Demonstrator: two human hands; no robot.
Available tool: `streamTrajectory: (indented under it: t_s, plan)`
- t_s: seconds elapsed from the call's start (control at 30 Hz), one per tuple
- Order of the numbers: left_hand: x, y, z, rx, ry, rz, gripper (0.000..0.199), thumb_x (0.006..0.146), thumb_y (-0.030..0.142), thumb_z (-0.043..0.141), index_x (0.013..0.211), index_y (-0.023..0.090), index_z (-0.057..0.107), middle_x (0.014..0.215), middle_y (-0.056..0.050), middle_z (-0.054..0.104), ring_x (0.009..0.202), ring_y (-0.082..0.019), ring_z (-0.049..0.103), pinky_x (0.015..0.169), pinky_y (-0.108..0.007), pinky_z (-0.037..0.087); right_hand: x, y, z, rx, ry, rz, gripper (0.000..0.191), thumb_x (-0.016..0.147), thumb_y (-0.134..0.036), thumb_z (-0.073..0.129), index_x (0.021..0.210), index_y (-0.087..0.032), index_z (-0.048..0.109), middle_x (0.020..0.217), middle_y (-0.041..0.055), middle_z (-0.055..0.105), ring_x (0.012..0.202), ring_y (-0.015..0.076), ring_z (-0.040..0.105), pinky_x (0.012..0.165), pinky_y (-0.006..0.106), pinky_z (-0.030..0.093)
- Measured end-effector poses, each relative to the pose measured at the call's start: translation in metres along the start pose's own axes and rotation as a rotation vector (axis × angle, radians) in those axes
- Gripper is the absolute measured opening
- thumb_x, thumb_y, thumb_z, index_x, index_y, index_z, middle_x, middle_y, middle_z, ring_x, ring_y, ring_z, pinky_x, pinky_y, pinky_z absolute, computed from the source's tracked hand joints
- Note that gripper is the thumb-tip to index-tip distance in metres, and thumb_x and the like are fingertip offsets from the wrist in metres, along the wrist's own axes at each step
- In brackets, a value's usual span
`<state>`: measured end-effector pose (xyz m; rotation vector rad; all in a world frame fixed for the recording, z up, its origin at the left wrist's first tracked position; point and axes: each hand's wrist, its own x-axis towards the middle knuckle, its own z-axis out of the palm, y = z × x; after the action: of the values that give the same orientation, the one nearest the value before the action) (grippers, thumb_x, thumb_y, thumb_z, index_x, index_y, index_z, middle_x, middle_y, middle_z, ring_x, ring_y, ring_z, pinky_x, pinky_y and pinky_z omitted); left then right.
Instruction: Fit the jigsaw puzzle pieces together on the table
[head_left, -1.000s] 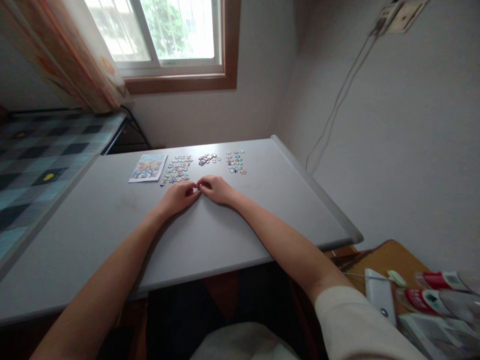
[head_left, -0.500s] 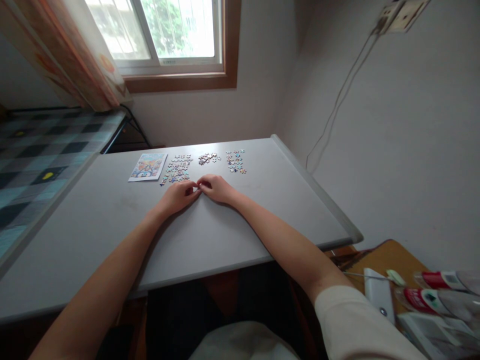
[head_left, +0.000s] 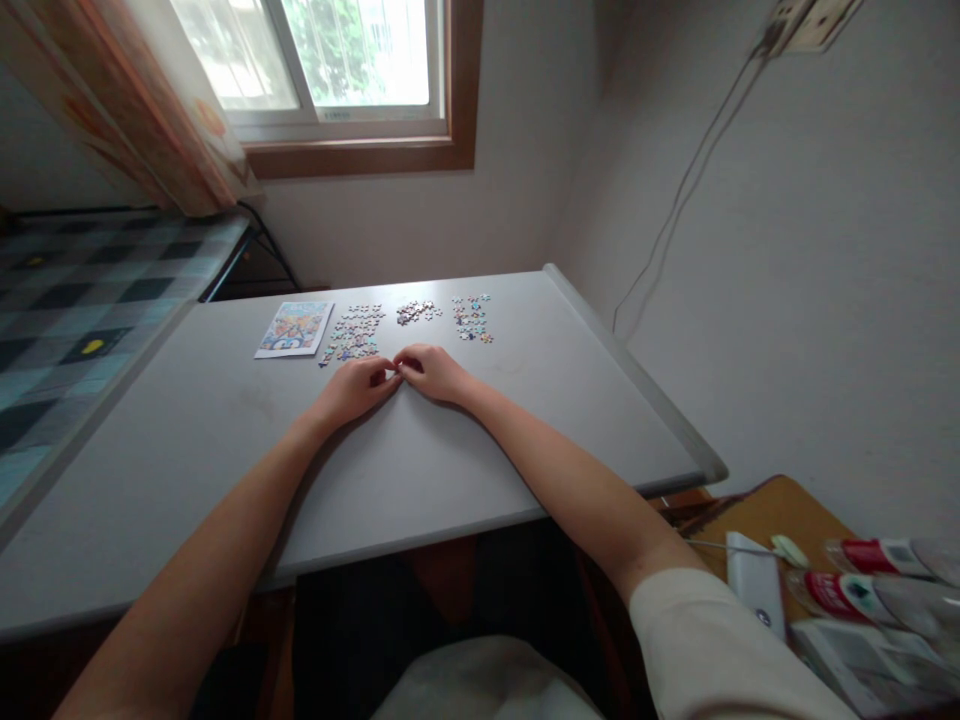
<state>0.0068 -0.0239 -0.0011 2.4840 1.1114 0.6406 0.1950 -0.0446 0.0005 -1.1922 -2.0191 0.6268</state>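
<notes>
My left hand point(head_left: 358, 388) and my right hand point(head_left: 429, 372) meet at the fingertips over the white table point(head_left: 450, 470). Fingers of both are pinched together, and whatever lies between them is too small to make out. Just beyond my left hand lie puzzle pieces in rows point(head_left: 358, 332). A heaped pile of pieces point(head_left: 417, 312) sits behind my fingertips, and another group of pieces point(head_left: 472, 320) is spread to its right. The printed picture sheet point(head_left: 295, 329) lies flat left of the rows.
At the lower right, a wooden stand point(head_left: 780, 500) holds a white device point(head_left: 754, 585) and plastic bottles point(head_left: 840, 595). A bed with a checked cover point(head_left: 112, 290) is at the left. A window and curtain point(head_left: 150, 100) are behind the table.
The whole view has shifted slightly, with the table a little higher in it. Both hands keep the same pinched pose at the same spot on the table.
</notes>
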Motion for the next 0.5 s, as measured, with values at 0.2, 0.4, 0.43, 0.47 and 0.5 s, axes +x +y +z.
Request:
streamTrajectory:
  t_s: [0.2,0.4,0.43,0.47,0.5]
  plan:
    - [0.0001,0.0008,-0.0003,0.002,-0.001,-0.003,0.033,0.084,0.045,0.053,0.085,0.016,0.068,0.062,0.001,0.052,0.056,-0.011,0.044,0.055,-0.023,0.032,0.0012,0.002,0.0018,0.005,0.003,0.003,0.021,0.084,-0.014,0.05,0.092,-0.012,0.07,0.086,0.0052,0.068,0.077,0.0113,0.056,0.075,0.023,0.042]
    - [-0.0006,0.0041,-0.0021,0.023,0.001,-0.026,0.034,0.082,0.046,0.054,0.081,0.015,0.068,0.059,0.001,0.052,0.055,-0.01,0.042,0.055,-0.023,0.03,0.0013,0.004,0.0031,-0.01,-0.015,0.011,0.022,0.084,-0.017,0.05,0.094,-0.011,0.069,0.085,0.0038,0.067,0.076,0.0114,0.054,0.075,0.024,0.041]
    - [-0.0006,0.0046,-0.0024,0.026,-0.005,-0.031,0.034,0.082,0.046,0.054,0.082,0.015,0.068,0.059,0.001,0.052,0.055,-0.01,0.042,0.056,-0.023,0.03,0.0013,0.0034,0.0028,-0.015,-0.02,0.011,0.022,0.085,-0.017,0.05,0.094,-0.011,0.068,0.086,0.0038,0.067,0.077,0.0115,0.054,0.076,0.024,0.041]
    - [-0.0005,0.0049,-0.0025,0.027,-0.008,-0.037,0.034,0.082,0.045,0.055,0.083,0.015,0.068,0.06,0.001,0.053,0.056,-0.01,0.042,0.056,-0.023,0.03,0.0014,0.0025,0.0024,-0.019,-0.024,0.012,0.022,0.085,-0.018,0.05,0.095,-0.011,0.068,0.086,0.0037,0.067,0.076,0.0112,0.053,0.076,0.024,0.041]
    - [-0.0004,0.0049,-0.0024,0.031,-0.012,-0.044,0.033,0.081,0.045,0.055,0.084,0.015,0.069,0.061,0.001,0.054,0.057,-0.011,0.043,0.058,-0.023,0.031,0.0015,0.0014,0.0018,-0.025,-0.029,0.015,0.022,0.086,-0.018,0.05,0.096,-0.01,0.068,0.086,0.0035,0.067,0.076,0.0108,0.053,0.076,0.024,0.041]
